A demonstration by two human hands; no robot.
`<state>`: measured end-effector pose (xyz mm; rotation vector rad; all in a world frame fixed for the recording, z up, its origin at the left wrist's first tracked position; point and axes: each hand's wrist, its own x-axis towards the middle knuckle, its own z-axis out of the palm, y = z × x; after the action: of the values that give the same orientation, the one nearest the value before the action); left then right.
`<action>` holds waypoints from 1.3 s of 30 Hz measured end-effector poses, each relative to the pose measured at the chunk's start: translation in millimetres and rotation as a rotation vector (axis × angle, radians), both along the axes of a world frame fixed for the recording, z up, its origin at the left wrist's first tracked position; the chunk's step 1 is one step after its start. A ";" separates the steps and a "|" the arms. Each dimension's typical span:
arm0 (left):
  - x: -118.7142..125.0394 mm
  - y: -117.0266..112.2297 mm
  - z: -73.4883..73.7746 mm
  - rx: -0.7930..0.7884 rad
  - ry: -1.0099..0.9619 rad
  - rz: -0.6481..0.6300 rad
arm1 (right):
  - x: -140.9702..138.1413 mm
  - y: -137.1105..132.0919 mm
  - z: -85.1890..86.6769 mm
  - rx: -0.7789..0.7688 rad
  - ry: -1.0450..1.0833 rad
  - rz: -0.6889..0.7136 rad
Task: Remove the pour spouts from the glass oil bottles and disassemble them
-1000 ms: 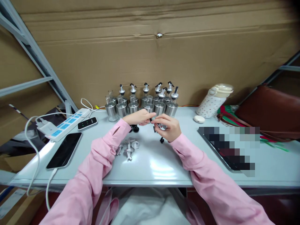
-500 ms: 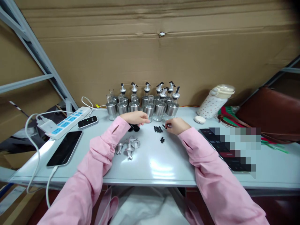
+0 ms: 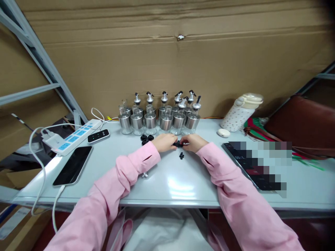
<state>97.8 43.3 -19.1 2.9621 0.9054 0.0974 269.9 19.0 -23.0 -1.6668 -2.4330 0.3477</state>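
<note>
My left hand (image 3: 165, 143) and my right hand (image 3: 194, 143) almost meet over the middle of the table. Between their fingertips lie several small black strips (image 3: 178, 143). My right fingers are pinched on one black strip. My left fingers are closed together at the strips' left end; what they hold, if anything, is hidden. Just in front is a little cluster of tiny black pieces (image 3: 181, 156). Several black round stoppers (image 3: 147, 139) sit left of my left hand. My left sleeve hides most of the silver spout parts, leaving one silver spout piece (image 3: 145, 175) showing.
Behind my hands stand rows of glass-and-steel bottles (image 3: 166, 122), some with pourer tops. On the left are a power strip (image 3: 78, 134), a phone (image 3: 73, 165) and a small black device (image 3: 98, 136). A flask (image 3: 237, 113), a white case (image 3: 223, 132), a larger phone (image 3: 251, 167) and a brown bag (image 3: 303, 122) occupy the right.
My left hand has moved right and toward me, from in front of the bottles to the black strips. Its sleeve now covers most of the silver parts. My right hand has shifted slightly left.
</note>
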 end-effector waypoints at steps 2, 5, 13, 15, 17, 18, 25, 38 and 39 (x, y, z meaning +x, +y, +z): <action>1.1 -0.2 -1.7 0.027 0.005 -0.008 | -0.9 1.1 -2.6 0.010 0.028 0.022; 2.7 -3.1 -0.3 0.053 0.020 -0.029 | -2.1 2.4 -5.2 0.043 0.054 0.063; 3.5 -6.4 0.7 0.039 0.022 -0.026 | -7.3 3.1 -7.3 0.017 0.033 0.027; 2.9 -4.9 -1.0 0.027 0.005 -0.022 | -7.6 4.2 -10.7 0.051 0.033 0.034; 2.5 -3.5 -2.1 0.015 -0.006 -0.022 | -7.6 5.6 -14.8 0.090 0.048 0.041; 2.4 -2.8 -2.5 0.011 -0.008 -0.022 | -7.5 6.2 -16.6 0.105 0.056 0.043; 2.4 0.3 -4.3 -0.010 -0.023 -0.027 | -7.5 7.4 -20.3 0.125 0.074 0.060; -4.7 14.0 3.3 -0.114 -0.051 -0.015 | -3.2 6.7 -8.5 0.072 0.081 0.035; -6.0 16.0 4.0 -0.119 -0.052 -0.007 | -2.4 6.5 -7.5 0.087 0.088 0.039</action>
<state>91.8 59.3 -15.1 2.8397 0.8630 0.1151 267.5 25.5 -30.5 -1.5376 -2.3830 0.3088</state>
